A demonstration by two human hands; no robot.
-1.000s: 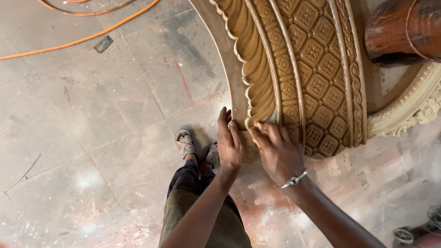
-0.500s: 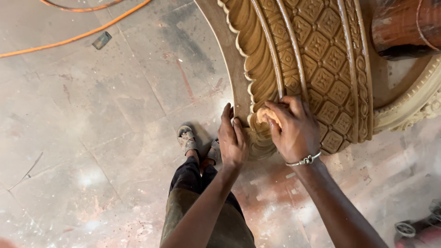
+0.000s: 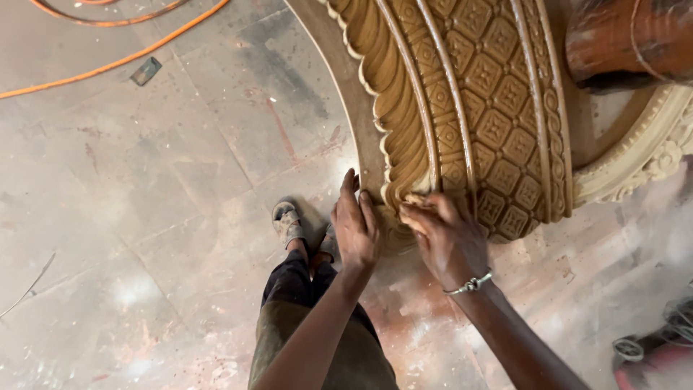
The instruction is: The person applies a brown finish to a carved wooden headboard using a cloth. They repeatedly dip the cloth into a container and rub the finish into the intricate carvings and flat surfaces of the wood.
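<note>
Seen from above: a curved carved wooden panel (image 3: 469, 108), tan, with scalloped leaf edging, raised ribs and a lattice of diamond rosettes, lying across the upper middle and right of the view, its lower end reaching down to the two hands. Left hand (image 3: 355, 224) laid flat with fingers straight and together, palm against the plain outer border and scalloped rim at the panel's lower left end; grip open, closed on nothing, simply pressed to the wood. Right hand (image 3: 444, 235) just beside it on the right, resting on the leaf carving at the panel's bottom end, fingers curled and bunched against the surface; whether anything is pinched under the fingertips cannot be told. Thin metal bracelet (image 3: 469, 284) around the right wrist. Panel thus directly under and ahead of both hands, touching both. Below the left hand, a dusty sandalled foot (image 3: 287, 222) on the stained concrete floor (image 3: 144, 217), dark trousers (image 3: 310, 318) beneath. Orange cable (image 3: 108, 63) trailing over the floor at upper left, with a small dark flat object (image 3: 145, 71) just beside it. Reddish-brown rounded wooden piece (image 3: 628, 40) at upper right, and a pale carved rim (image 3: 642, 155) curving beneath it, right of the panel.
</note>
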